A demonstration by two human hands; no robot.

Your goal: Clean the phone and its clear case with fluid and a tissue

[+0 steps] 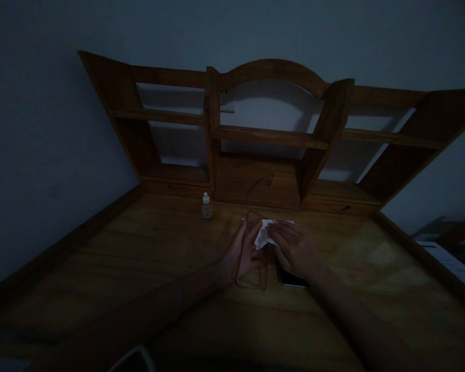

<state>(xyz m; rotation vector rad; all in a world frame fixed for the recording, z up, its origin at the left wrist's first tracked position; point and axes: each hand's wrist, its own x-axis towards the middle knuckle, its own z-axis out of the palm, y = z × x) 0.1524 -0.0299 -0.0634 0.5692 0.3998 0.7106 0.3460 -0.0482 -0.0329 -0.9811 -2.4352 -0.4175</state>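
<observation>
A: Where's the clear phone case?
B: Your left hand grips it on the bench. Your right hand, at its 3 o'clock, pinches a white cloth against the case's upper edge.
A: And the phone?
B: Under your right palm.

Bare desk lies open left of the left hand and right of the right hand. Beyond the fingers, a small bottle and wooden shelf unit block passage.

Small white-capped bottle on wooden desk, wooden shelf unit behind, wall socket
</observation>
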